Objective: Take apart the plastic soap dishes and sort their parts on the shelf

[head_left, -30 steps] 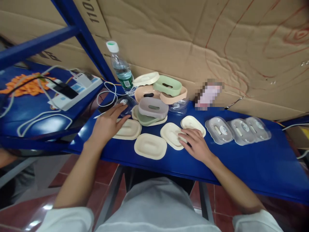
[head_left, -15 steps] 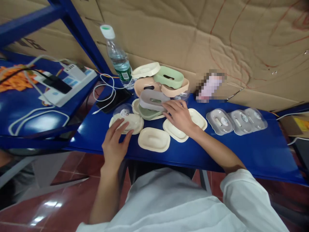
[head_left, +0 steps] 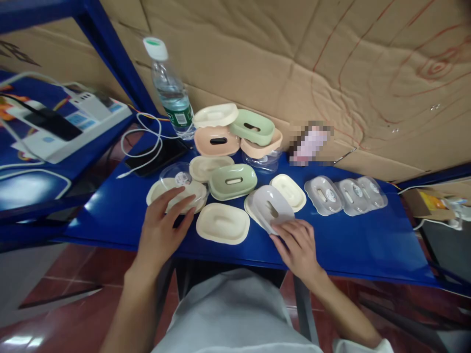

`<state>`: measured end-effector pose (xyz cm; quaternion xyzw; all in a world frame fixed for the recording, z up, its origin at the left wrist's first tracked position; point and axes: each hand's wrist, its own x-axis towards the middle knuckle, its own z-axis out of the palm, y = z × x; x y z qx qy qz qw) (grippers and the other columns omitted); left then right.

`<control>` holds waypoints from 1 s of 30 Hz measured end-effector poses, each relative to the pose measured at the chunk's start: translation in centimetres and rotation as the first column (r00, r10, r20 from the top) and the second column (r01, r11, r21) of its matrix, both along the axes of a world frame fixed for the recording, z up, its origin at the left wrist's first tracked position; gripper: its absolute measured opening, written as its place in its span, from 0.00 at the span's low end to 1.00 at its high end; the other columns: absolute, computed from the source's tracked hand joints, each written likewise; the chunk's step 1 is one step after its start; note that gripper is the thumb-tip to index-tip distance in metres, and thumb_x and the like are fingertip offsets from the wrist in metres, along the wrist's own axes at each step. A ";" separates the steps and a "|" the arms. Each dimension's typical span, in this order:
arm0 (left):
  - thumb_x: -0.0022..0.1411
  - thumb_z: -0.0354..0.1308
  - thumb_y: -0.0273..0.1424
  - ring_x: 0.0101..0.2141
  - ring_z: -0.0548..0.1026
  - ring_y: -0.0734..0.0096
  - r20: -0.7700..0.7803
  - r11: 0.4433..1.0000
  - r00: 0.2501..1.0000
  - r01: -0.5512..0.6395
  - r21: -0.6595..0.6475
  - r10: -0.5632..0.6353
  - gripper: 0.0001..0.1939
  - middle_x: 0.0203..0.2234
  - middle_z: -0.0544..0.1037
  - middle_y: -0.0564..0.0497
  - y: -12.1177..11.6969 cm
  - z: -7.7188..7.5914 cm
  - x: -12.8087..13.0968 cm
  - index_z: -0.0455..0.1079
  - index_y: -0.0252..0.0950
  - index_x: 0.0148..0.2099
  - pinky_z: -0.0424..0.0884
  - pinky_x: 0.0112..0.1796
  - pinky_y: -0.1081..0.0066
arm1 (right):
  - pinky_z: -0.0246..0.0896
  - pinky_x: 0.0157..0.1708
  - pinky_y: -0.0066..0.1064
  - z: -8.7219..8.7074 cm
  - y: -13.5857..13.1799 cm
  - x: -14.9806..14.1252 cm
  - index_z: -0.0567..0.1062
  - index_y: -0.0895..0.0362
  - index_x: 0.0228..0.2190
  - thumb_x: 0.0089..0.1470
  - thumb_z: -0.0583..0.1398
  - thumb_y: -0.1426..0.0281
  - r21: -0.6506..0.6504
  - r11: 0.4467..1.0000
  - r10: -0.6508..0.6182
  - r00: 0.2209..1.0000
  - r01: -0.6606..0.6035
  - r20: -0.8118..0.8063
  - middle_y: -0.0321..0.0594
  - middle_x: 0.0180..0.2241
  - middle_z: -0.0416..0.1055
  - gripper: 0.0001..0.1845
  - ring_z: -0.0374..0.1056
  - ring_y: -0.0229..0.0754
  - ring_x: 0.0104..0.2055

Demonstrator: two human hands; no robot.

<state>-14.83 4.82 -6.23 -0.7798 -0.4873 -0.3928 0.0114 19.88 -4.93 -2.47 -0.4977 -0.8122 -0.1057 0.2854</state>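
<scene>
My right hand [head_left: 300,245] grips the near end of a grey soap dish [head_left: 274,203] with a slot in its middle. The dish is tilted over a cream tray [head_left: 253,215]. My left hand [head_left: 162,225], fingers spread, rests at another cream tray [head_left: 156,191] that has a clear plastic cover [head_left: 174,171] behind it. Between the hands lies a cream oval tray [head_left: 222,224]. A green soap dish [head_left: 233,182] sits just beyond, on a pale base. One more cream tray [head_left: 289,192] lies behind the grey dish.
Behind are stacked peach [head_left: 217,140] and green dishes [head_left: 252,127], and a water bottle [head_left: 171,93]. Clear-covered grey dishes [head_left: 324,195] line the right. A black phone [head_left: 158,156], white cable and power strip [head_left: 84,127] occupy the left. A cardboard wall [head_left: 235,59] stands behind.
My right hand has taken the grey soap dish off the green one and brought it nearer and to the right, over a cream tray. My left hand stays at its tray.
</scene>
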 end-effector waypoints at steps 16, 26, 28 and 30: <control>0.75 0.56 0.34 0.75 0.56 0.39 -0.172 0.962 0.984 -0.013 -0.272 -0.036 0.27 0.76 0.58 0.40 2.1 1.7 -4.6 0.64 0.45 0.72 0.54 0.70 0.34 | 0.51 0.69 0.49 -1.4 0.5 -0.2 0.73 0.55 0.60 0.72 0.58 0.74 -0.263 0.965 0.006 1.000 -0.004 0.006 0.45 0.58 0.79 0.17 0.70 0.48 0.66; 0.76 0.54 0.43 0.63 0.74 0.50 -0.233 0.950 0.965 0.042 -0.310 -0.118 0.23 0.65 0.72 0.43 4.5 2.4 -6.6 0.72 0.45 0.67 0.67 0.65 0.50 | 0.59 0.64 0.50 -1.1 -1.8 1.6 0.74 0.51 0.62 0.70 0.62 0.71 -0.243 0.970 -0.008 1.000 0.008 0.002 0.44 0.49 0.79 0.21 0.74 0.48 0.56; 0.76 0.53 0.49 0.64 0.72 0.49 -0.244 0.950 0.960 0.062 -0.305 -0.141 0.26 0.67 0.70 0.42 5.6 2.5 -7.2 0.75 0.43 0.66 0.66 0.66 0.49 | 0.60 0.65 0.51 -1.3 -2.3 2.1 0.74 0.50 0.63 0.69 0.63 0.72 -0.216 0.976 -0.009 0.999 0.000 -0.038 0.44 0.51 0.78 0.23 0.74 0.49 0.57; 0.74 0.53 0.56 0.69 0.67 0.47 -0.239 0.942 0.952 0.111 -0.316 -0.193 0.31 0.73 0.64 0.43 6.9 2.4 -7.8 0.75 0.44 0.66 0.64 0.67 0.46 | 0.61 0.66 0.53 -1.7 -2.6 2.3 0.74 0.49 0.63 0.69 0.63 0.72 -0.191 0.981 -0.040 0.997 0.027 -0.063 0.45 0.54 0.77 0.24 0.72 0.51 0.61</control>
